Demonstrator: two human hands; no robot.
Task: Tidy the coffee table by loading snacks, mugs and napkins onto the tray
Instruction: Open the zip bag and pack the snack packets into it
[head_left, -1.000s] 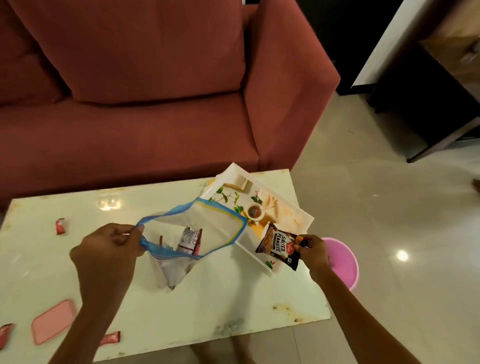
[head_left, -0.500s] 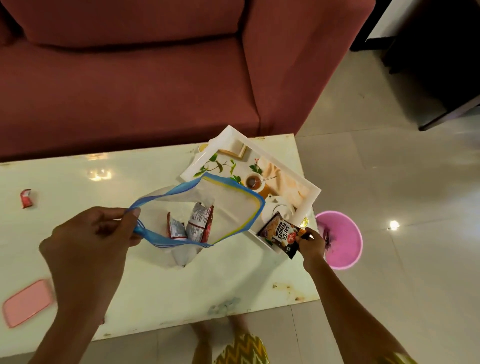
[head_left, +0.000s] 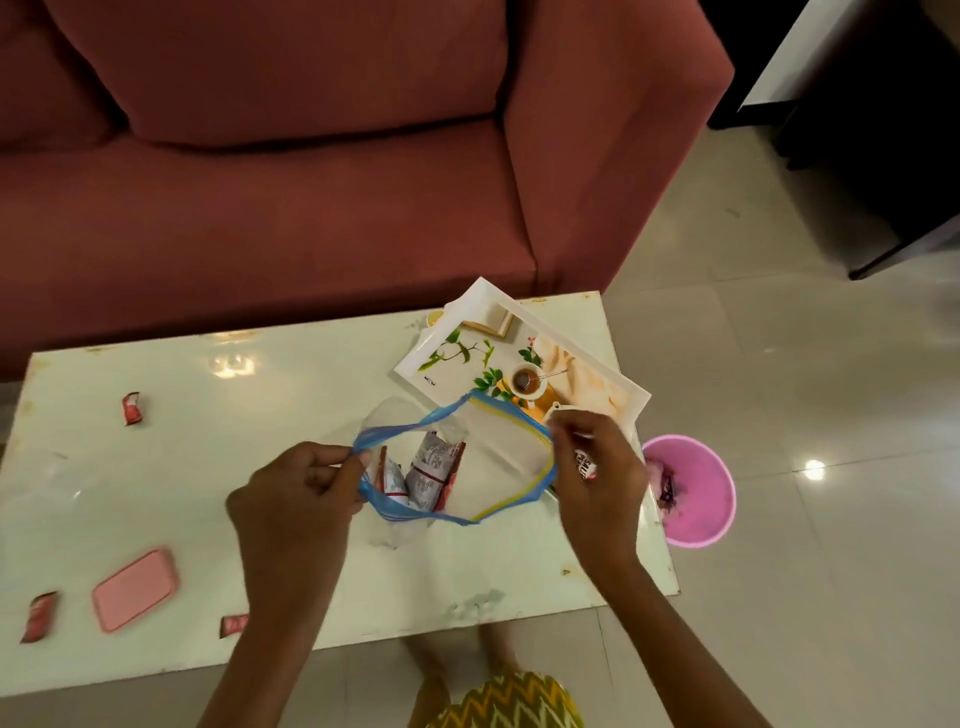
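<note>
We note a clear zip bag with a blue and yellow seal strip, held open above the middle of the pale desk; inside it sit a few silver-and-red snack sachets, upright and leaning on each other. The left hand pinches the near-left rim of the bag, fingers closed on the blue strip. The right hand grips the right rim, fingers curled shut on it, and a salted-peanuts packet is tucked under the same hand, only a sliver of its label showing. The white tray with a printed leaf-and-teacup picture lies at the far right corner of the desk, turned at an angle, its far corner at the desk edge by the sofa; the bag's mouth overlaps the tray's near rim from our view. Loose red sachets lie apart: one at far left, one at the near-left edge, one by the near edge just beside the left forearm. A pink lid lies flat near the left front. The left half of the desk between these is open. A pink bin stands on the floor just off the right edge. Compared with half a second ago, the right hand has come up from beside the tray's corner to the bag's rim, and the peanut packet, then plainly in view, is now mostly hidden.
</note>
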